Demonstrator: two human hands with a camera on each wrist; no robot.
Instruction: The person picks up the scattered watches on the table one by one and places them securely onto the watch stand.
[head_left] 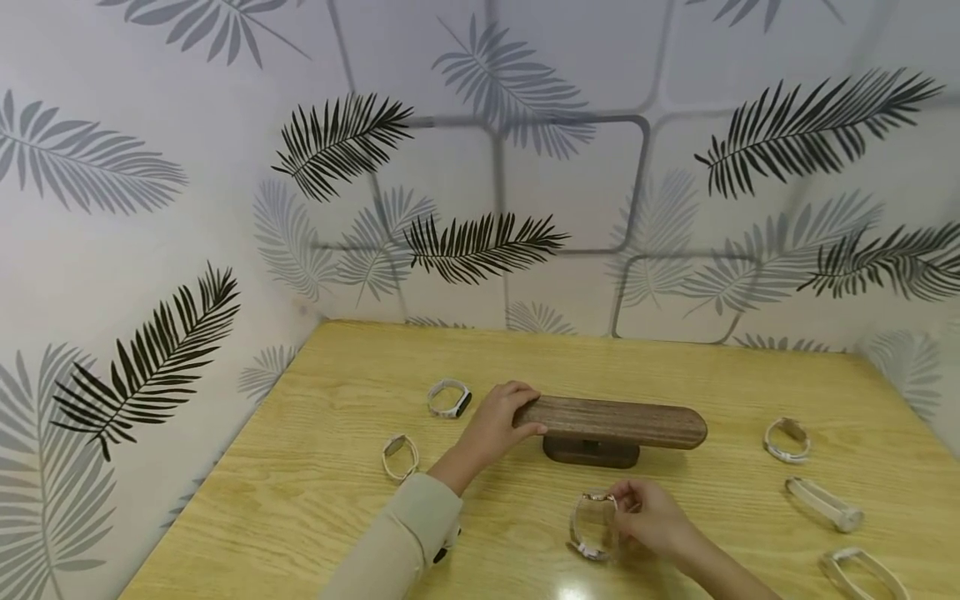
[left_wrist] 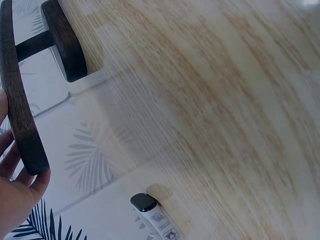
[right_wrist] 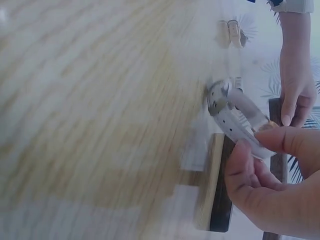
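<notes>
A dark brown wooden watch stand (head_left: 615, 422) has a long rounded bar above a small base (head_left: 591, 452) on the table. My left hand (head_left: 491, 427) grips the bar's left end, with the thumb in front and the fingers over the top. The left wrist view shows fingers around the end of the bar (left_wrist: 19, 100). In front of the stand, my right hand (head_left: 654, 518) pinches a pale-strapped watch (head_left: 588, 552) between thumb and fingers. Its strap (right_wrist: 232, 127), with punched holes, forms a closed loop in the right wrist view.
On the left lie a white fitness band (head_left: 463, 405) with a dark screen and a cream-strapped watch (head_left: 393, 447). Three more pale watches lie at the right: one looped (head_left: 792, 429), one stretched out (head_left: 825, 505) and one near the front (head_left: 877, 571). A leaf-patterned wall (head_left: 562, 292) stands behind the table (head_left: 375, 358).
</notes>
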